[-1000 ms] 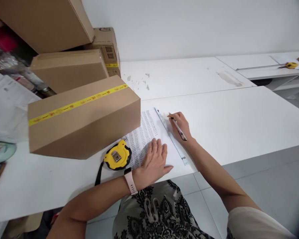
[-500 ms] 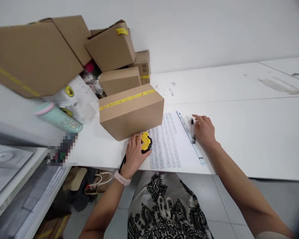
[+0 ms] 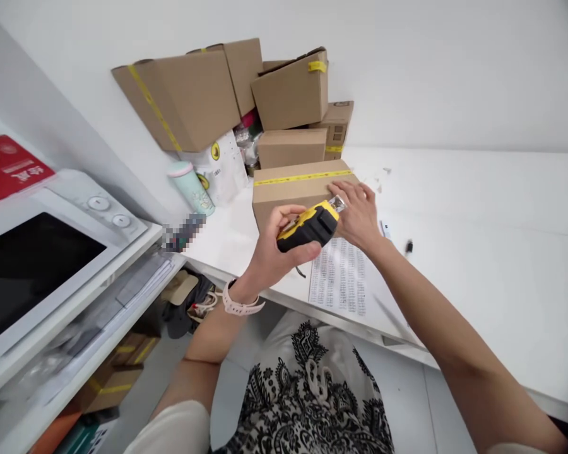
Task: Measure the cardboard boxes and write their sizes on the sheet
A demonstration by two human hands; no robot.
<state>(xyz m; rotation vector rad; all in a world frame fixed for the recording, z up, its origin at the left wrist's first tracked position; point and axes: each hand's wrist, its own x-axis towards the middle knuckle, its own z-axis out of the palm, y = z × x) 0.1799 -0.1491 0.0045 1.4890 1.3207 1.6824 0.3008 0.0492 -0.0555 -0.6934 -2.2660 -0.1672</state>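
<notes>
Hands both in close over the near side of the worktop [image 3: 478,284]. Left hand [image 3: 269,252] has a firm hold on the yellow-and-black tape measure [image 3: 307,230], fingers along its far side, thumb under the near edge; it has just come up off the worktop. Right hand [image 3: 360,217] has let go of the pen and crossed left to the tape measure's metal end, fingers bent at the taped box [image 3: 288,195]; whether it grips the blade or only rests at the box, cannot tell. Change means writing has paused and the measure is up beside the box. Far left, a microwave [image 3: 42,271] with a red packet [image 3: 14,167] on top. Then a mint bottle [image 3: 193,189], upright but leaning in view, beside a white bag [image 3: 227,167]. Stacked cartons [image 3: 288,98] behind the taped box. Printed sheet [image 3: 336,277] flat on the near side, right of the box. Ruler [image 3: 385,228] mostly hidden by the right forearm. Rightmost, the black-ended pen [image 3: 409,246], lying loose, blurred.
</notes>
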